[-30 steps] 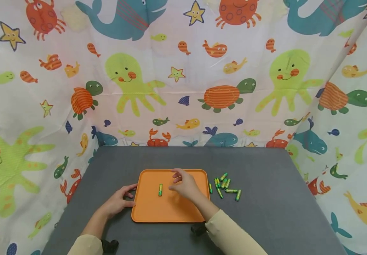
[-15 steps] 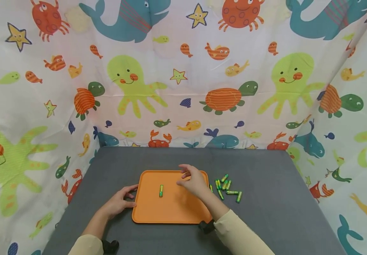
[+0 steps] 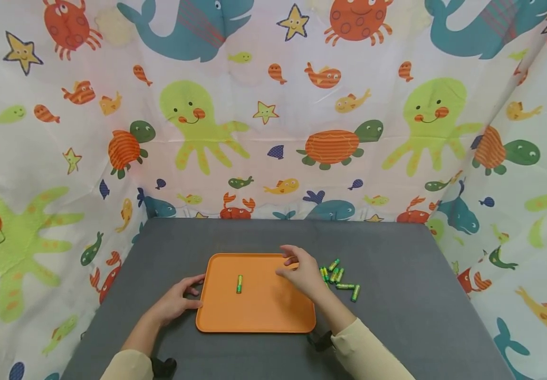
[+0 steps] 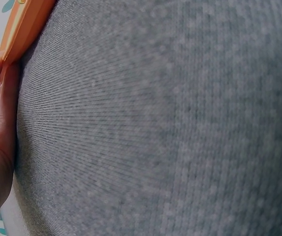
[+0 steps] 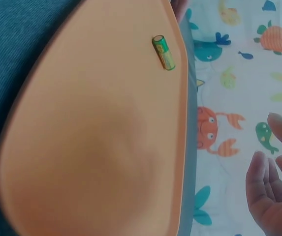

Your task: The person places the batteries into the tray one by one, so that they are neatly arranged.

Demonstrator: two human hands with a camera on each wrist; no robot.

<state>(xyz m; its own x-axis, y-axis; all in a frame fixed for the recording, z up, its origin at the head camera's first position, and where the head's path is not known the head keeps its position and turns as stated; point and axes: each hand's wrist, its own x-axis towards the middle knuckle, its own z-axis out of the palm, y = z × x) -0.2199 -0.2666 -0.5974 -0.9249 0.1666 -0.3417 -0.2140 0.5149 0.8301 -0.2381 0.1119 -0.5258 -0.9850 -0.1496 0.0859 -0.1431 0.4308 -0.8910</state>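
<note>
One small green-and-yellow battery [image 3: 239,284] lies lengthwise on the left half of an orange tray [image 3: 264,316]. My left hand [image 3: 173,303] holds the tray's left edge, thumb and fingertips at the rim. In the left wrist view, that hand [image 4: 0,118] shows at the far left against the tray's corner [image 4: 27,29]. Over the tray's right side hovers my right hand [image 3: 304,272], its fingers loosely bent, thumb apart, nothing between them. The right wrist view shows the same hand [image 5: 273,182] beside the tray, with the battery [image 5: 164,52] farther up on it.
Several more batteries [image 3: 344,286] lie in a loose group to the right of the tray, partly hidden by my right hand. The grey table [image 3: 396,316] backs onto a curtain [image 3: 273,153] printed with sea animals.
My right hand has drawn back rightward, from near the battery on the tray to the tray's right side, now covering some loose batteries. The left hand stays at the rim.
</note>
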